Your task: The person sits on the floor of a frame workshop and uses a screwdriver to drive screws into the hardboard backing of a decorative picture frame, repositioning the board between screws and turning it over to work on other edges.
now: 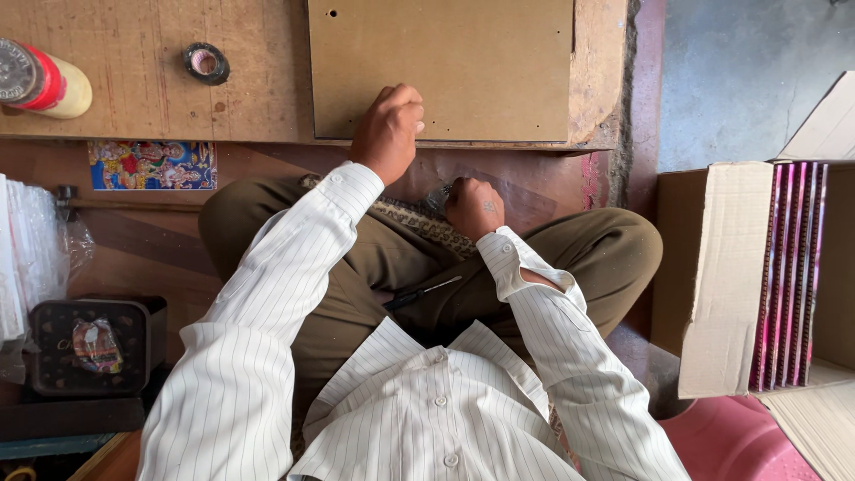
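Curled into a loose fist, my left hand (388, 127) rests on the near edge of the brown board (441, 67), knuckles up, fingers folded over the rim; whether they pinch anything small I cannot tell. That board lies flat on the low wooden table (134, 80) in front of me, its far side running out of view, so it sits directly under and beyond this hand. My right hand (473, 207) is nearer to me and a little to the right, below the table edge, closed around a crumpled bit of clear plastic (439, 196) that touches its fingers on the left. A patterned strip (419, 223) lies across my lap just beside that hand, and a dark screwdriver (423, 292) rests on my trousers, nearer still. Far left on the table stands a roll of black tape (207, 63), and a yellow bottle with a red cap (40, 85) lies at the left edge. To my right, an open cardboard box (726, 276) holds pink-edged frames (793, 267) stood on edge.
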A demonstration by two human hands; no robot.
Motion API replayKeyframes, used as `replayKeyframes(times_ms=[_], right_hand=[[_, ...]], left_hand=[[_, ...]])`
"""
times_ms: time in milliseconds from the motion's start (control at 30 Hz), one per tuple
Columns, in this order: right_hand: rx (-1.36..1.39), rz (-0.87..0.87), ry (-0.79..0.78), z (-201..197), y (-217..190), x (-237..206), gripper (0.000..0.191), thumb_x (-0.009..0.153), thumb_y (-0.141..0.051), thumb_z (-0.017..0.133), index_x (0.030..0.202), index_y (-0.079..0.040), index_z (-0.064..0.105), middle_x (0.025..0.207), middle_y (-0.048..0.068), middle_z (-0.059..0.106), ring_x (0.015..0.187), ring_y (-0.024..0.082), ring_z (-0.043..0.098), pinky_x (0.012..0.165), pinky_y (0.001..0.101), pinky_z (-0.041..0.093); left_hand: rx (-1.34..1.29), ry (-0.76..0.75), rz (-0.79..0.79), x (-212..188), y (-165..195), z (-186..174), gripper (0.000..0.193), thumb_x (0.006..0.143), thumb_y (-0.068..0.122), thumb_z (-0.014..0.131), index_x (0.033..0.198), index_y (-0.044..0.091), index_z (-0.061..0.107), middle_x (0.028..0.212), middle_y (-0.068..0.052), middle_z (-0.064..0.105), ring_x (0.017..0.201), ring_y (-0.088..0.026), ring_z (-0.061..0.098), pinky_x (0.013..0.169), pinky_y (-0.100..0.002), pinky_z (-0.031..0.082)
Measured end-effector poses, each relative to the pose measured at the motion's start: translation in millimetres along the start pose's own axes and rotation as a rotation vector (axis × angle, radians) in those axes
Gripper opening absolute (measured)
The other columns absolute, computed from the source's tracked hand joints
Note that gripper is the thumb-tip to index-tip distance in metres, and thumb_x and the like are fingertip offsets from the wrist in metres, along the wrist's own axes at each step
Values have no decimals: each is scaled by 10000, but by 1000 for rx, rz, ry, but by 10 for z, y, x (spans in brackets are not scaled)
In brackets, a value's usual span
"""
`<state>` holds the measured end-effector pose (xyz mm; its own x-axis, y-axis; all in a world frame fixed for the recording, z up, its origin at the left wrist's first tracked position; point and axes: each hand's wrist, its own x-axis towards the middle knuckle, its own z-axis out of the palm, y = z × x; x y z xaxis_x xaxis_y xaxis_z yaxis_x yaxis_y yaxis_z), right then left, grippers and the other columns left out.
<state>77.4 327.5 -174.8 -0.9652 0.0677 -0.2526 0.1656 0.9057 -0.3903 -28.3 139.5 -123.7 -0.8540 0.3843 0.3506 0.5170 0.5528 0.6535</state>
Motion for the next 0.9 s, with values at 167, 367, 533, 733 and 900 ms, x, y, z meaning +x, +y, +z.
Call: replayKeyframes(times_ms=[167,367,533,733,900], right_hand=[[128,91,116,-130,-75,-15,121,773,-146,733,843,-62,783,816,218,735,778,407,704,721,483,566],[1479,281,-112,-338,-24,-62,70,935,-77,627,961,-65,691,851,43,741,732,165,695,658,329,551],[1996,360,-286,-367,-13,199,108,1043,-192,622,986,-100,632,797,-9,608,670,116,544,621,277,442],[1971,490,-284,-209,-160,398,113,1022,-223,606,973,-125,633,746,-22,575,609,106,488,557,267,384],[1956,481,-267,-219,-217,398,107,1026,-210,611,961,-125,612,740,-25,562,591,98,473,539,266,370]], left_hand=[[-135,-22,-84,64,-60,74,176,767,-110,735,896,-29,648,1131,-129,651,1036,-335,653,860,-407,546],[-270,-83,-199,97,-110,212,226,793,-161,670,939,12,661,1072,-87,650,910,-227,692,810,-353,583],[-426,-87,-233,136,-127,180,195,771,-96,685,895,52,705,969,-50,678,825,-194,672,764,-337,576],[-505,-158,-267,168,-92,147,104,752,57,819,837,80,764,874,-34,710,831,-190,667,771,-334,556],[-461,-125,-241,121,-107,187,75,753,63,827,807,87,782,881,-28,734,928,-209,663,839,-350,541]])
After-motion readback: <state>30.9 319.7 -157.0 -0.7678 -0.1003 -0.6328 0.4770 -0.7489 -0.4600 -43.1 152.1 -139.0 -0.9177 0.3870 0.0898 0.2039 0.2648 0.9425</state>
